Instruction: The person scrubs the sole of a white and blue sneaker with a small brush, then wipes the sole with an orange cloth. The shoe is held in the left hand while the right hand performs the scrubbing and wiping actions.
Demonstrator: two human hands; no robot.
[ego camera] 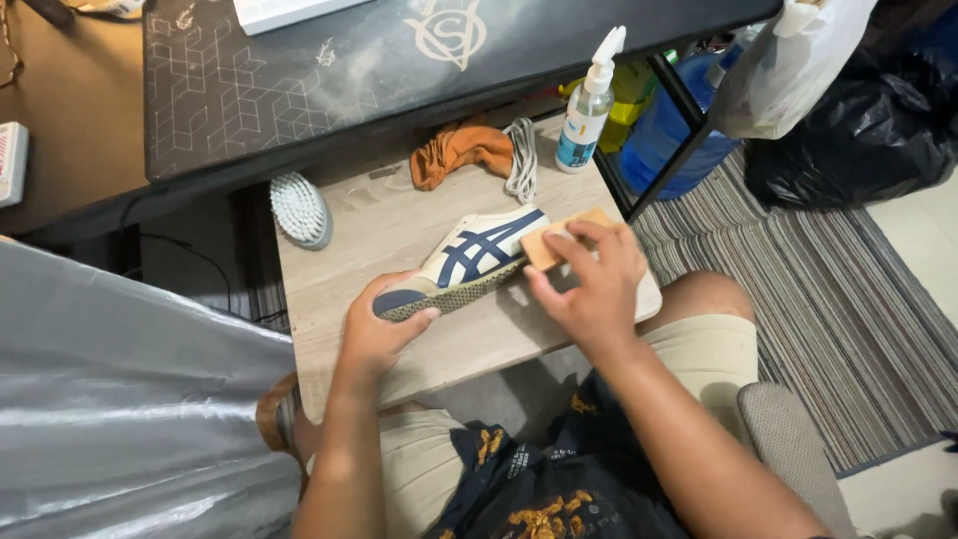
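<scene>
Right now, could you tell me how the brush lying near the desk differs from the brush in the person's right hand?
The white-bristled brush lies untouched on the wooden board, apart from the shoe; the tan wooden brush is gripped by the right hand and pressed against the sneaker. The white one is oval with its bristles showing; the tan one looks rectangular, its bristles hidden. Both sit over the same board, while the left hand steadies the sneaker.

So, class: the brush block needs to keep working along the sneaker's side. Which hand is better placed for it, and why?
Probably the right hand: it already grips the tan wooden block against the sneaker. The left hand is busy clamping the sneaker's end, steadying it on the wooden board.
</scene>
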